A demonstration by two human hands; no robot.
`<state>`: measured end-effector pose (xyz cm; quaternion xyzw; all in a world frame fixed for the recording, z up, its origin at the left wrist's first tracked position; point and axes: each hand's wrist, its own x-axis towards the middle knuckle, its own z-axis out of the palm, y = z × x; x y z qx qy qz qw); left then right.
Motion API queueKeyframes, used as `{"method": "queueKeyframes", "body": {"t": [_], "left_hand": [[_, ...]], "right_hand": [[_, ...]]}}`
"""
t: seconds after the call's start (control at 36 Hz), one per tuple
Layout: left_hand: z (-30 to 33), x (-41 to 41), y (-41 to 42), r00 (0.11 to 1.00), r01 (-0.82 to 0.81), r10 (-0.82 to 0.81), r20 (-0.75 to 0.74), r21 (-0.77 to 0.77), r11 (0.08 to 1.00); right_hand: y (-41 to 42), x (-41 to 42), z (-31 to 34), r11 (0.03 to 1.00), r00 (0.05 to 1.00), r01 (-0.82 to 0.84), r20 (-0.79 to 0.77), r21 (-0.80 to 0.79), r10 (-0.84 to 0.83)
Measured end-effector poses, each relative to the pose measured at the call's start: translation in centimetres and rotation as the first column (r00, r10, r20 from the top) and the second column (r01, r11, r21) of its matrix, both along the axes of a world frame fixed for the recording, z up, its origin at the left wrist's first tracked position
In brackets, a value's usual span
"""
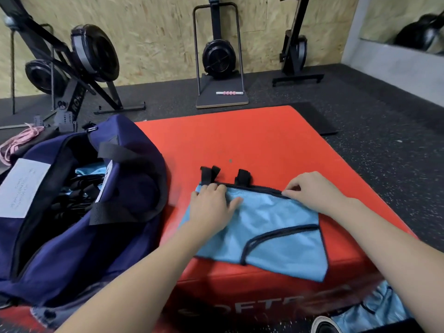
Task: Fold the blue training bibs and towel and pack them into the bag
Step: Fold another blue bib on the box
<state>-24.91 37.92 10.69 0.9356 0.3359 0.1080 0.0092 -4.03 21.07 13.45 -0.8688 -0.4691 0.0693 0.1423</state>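
Light-blue mesh training bib with black trim [271,227]: lies folded flat on the red padded box [252,140], near its front edge, black straps [211,174] projecting from the far hem. Left hand [211,207]: laid on the bib's far left corner, fingers straight and slightly spread, pressing the cloth. Right hand [314,191]: at the far right hem, fingers curled, pinching the black edge. Navy fabric duffel bag with black webbing handles [79,200]: stands just left of the box, zip open, blue cloth and black straps visible inside, white paper label [21,188] on its flap. Further light-blue bib [374,308]: on the floor, lower right. Pink rope [19,140]: behind the bag. Black rowing machines [72,66]: against the chipboard wall.
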Motion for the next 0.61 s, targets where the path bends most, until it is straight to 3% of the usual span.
{"method": "queueKeyframes", "body": {"t": [0.14, 0.36, 0.44, 0.61], "left_hand": [[-0.2, 3.5, -1.2, 0.989, 0.024, -0.059, -0.136, -0.248, 0.968], [0.1, 5.6, -3.4, 0.955, 0.208, -0.254, -0.151, -0.267, 0.941], [0.5, 4.3, -3.4, 0.953, 0.245, -0.283, -0.103, -0.283, 0.927], [0.9, -1.8, -4.1, 0.929, 0.368, -0.365, 0.062, -0.267, 0.891]], "right_hand": [[-1.3, -1.4, 0.4, 0.986, 0.994, -0.082, -0.086, -0.148, 0.07], [-3.7, -3.8, 0.0, 0.98, 0.994, -0.111, -0.031, -0.168, 0.107], [-4.6, -4.5, 0.2, 0.983, 0.991, -0.129, 0.015, -0.127, 0.132], [-5.9, -6.5, -0.3, 0.945, 0.953, -0.302, 0.046, 0.123, 0.298]]}}
